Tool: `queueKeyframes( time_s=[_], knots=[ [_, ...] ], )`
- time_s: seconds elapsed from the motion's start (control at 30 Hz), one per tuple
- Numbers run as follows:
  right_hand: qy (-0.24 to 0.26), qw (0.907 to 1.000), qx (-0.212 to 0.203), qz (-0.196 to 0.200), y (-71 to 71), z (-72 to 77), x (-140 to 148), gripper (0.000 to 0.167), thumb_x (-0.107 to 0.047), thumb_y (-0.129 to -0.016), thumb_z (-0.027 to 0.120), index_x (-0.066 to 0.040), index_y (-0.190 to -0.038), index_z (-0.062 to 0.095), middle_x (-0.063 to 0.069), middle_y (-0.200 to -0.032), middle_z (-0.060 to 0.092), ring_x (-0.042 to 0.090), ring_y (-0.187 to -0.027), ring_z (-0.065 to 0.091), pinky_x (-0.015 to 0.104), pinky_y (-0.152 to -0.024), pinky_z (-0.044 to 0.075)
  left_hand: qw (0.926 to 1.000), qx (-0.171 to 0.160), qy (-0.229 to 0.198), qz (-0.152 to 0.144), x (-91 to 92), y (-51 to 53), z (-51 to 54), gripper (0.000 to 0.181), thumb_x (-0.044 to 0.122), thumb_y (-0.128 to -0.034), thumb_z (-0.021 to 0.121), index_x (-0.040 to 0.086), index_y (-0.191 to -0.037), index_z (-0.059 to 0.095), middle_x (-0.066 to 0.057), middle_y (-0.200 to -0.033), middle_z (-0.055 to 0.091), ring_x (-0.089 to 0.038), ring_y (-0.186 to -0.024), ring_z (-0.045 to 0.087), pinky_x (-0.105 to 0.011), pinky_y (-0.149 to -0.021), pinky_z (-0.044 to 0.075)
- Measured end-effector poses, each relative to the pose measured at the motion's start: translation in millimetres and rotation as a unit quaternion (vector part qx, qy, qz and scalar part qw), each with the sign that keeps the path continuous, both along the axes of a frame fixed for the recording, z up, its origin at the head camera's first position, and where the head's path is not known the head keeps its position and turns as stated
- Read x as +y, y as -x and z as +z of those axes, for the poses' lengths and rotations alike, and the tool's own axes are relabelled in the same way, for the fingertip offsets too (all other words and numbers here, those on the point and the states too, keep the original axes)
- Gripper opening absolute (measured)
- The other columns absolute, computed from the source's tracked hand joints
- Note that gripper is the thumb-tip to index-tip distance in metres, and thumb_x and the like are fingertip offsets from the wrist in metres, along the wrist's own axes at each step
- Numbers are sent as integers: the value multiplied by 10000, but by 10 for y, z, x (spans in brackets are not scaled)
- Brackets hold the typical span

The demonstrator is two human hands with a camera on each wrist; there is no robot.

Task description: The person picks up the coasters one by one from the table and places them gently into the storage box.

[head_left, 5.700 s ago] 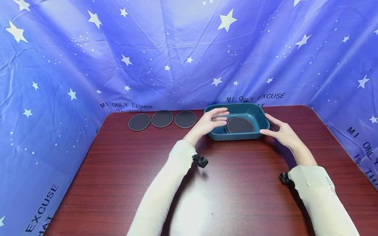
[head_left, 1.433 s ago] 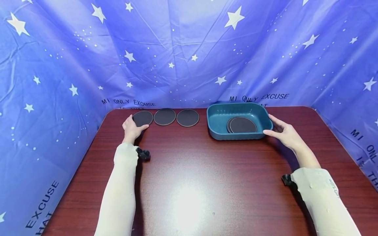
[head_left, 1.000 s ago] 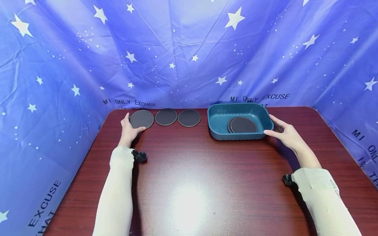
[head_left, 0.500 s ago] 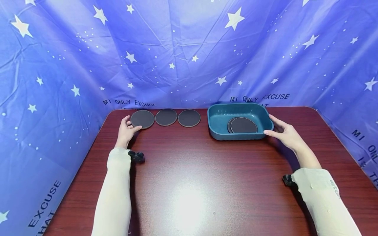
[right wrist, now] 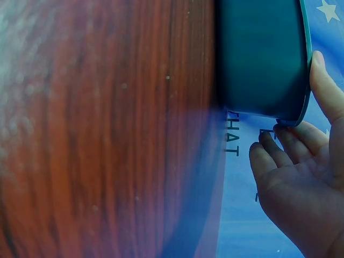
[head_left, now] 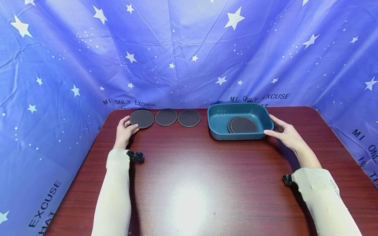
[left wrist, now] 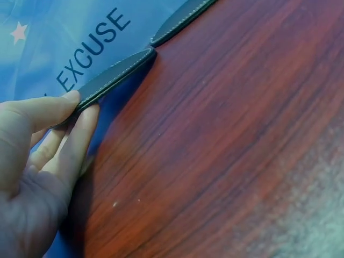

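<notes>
My left hand (head_left: 124, 131) pinches the near-left edge of a round black coaster (head_left: 142, 118), thumb on top and fingers underneath. In the left wrist view the stitched rim of that coaster (left wrist: 115, 72) shows, its held edge tilted off the tabletop. Two more coasters lie to its right, a middle coaster (head_left: 166, 117) and a right coaster (head_left: 189, 118). My right hand (head_left: 284, 131) holds the right end of a teal rectangular basin (head_left: 217, 113), thumb at the rim and fingers at the end wall. Inside the basin, overlapping coasters (head_left: 243, 125) lie stacked.
The dark red wooden table (head_left: 206, 164) carries everything, with the coasters and basin along its far edge. A blue star-printed cloth (head_left: 177, 65) hangs right behind and at both sides.
My left hand has gone from over the basin to the leftmost coaster, then shifted left along it and now pinches its edge. The right hand stays at the basin.
</notes>
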State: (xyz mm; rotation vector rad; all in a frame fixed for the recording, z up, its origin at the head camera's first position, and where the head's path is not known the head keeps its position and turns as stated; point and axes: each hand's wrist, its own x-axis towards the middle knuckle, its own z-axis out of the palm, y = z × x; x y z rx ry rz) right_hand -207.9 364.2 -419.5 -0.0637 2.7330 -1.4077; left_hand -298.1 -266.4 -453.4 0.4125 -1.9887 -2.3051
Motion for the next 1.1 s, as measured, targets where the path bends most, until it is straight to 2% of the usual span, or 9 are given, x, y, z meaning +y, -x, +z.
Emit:
queueKeyframes(
  time_s=[0.1, 0.27, 0.43, 0.53, 0.67, 0.87, 1.1],
  knots=[
    [49, 10000, 10, 13, -14, 17, -6, 819, -283, -957, 679, -163, -1599, 184, 199, -1637, 206, 389, -1494, 238, -64, -927, 347, 9995, -13, -268, 170, 5, -2, 18, 729, -165, -905, 569, 57, -1535, 276, -4, -1083, 504, -30, -685, 657, -153, -653, 596],
    [50, 10000, -16, -35, -21, 33, -5, 817, -287, -955, 682, -172, -1599, 193, 171, -1646, 201, 361, -1504, 236, -58, -940, 345, 9981, -45, -559, 257, 16, -19, 51, 711, -154, -926, 540, 67, -1544, 269, -2, -1115, 507, -43, -697, 680, -174, -673, 605],
    [95, 9999, 31, 43, -10, 26, -5, 815, -269, -959, 677, -159, -1599, 185, 189, -1643, 198, 385, -1497, 236, -58, -937, 348, 9925, -130, -1171, 319, -10, -69, 96, 706, -132, -947, 511, 99, -1560, 248, 1, -1140, 505, -48, -782, 671, -194, -719, 613],
    [98, 9999, 20, 44, -3, 15, 0, 815, -261, -961, 675, -155, -1599, 180, 199, -1641, 197, 404, -1493, 228, -63, -933, 343, 9903, -184, -1353, 242, 0, -90, 125, 715, -125, -953, 507, 112, -1568, 230, 2, -1160, 499, -54, -829, 659, -200, -744, 614],
    [81, 10000, -27, 36, 4, -2, 1, 819, -263, -962, 673, -160, -1601, 171, 194, -1645, 185, 410, -1496, 217, -60, -941, 342, 9906, -233, -1344, 84, 41, -96, 147, 715, -112, -955, 521, 121, -1567, 234, 7, -1183, 505, -56, -849, 663, -199, -757, 612],
    [68, 10000, -34, 21, 1, -8, -2, 822, -271, -961, 674, -164, -1601, 170, 191, -1645, 189, 407, -1496, 219, -56, -945, 346, 9901, -99, -1398, -106, 120, -81, 179, 713, -102, -954, 535, 111, -1568, 240, 9, -1154, 514, -53, -857, 664, -201, -768, 612],
    [147, 9999, 52, 58, -6, -6, 7, 815, -246, -959, 678, -147, -1598, 182, 203, -1637, 206, 387, -1494, 241, -58, -925, 357, 9852, 49, -1694, -265, 249, -85, 317, 689, -114, -962, 516, 108, -1562, 262, 8, -1111, 552, -67, -827, 667, -223, -774, 617]
  ],
)
